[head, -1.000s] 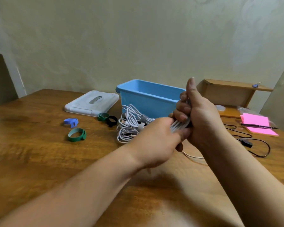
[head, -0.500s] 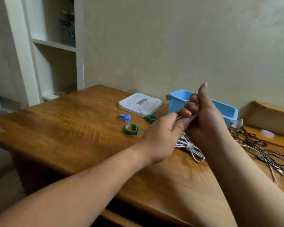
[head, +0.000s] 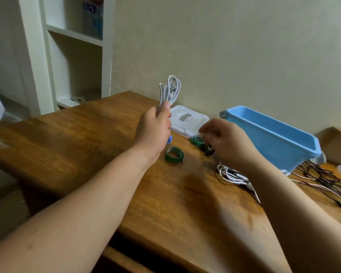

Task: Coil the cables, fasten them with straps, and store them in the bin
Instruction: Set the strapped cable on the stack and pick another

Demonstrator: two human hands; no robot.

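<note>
While the left hand (head: 156, 133) grips the coiled white cable (head: 170, 89) low down, loops standing free above the fist, the right hand (head: 222, 140) hangs over the straps with fingers bent, too blurred to say whether it pinches one or nothing.

Here's the danger: one hand holds that coil near its bottom only, so the springy loops could fan out and slide apart before a strap goes round. The green strap (head: 196, 140) and black strap (head: 207, 150) lie just beside each other under the right hand, so a hasty grab might drag both. The right forearm crosses the loose white cables (head: 232, 175), and a pull back could snag them.

A second green strap (head: 174, 154) sits between the hands on the worktop (head: 87, 146), and a blue strap (head: 170, 139) peeks from behind the left hand. Further out are the white lid (head: 187, 119), the open blue bin (head: 274, 138), and tangled dark cables (head: 323, 177) near its corner.
</note>
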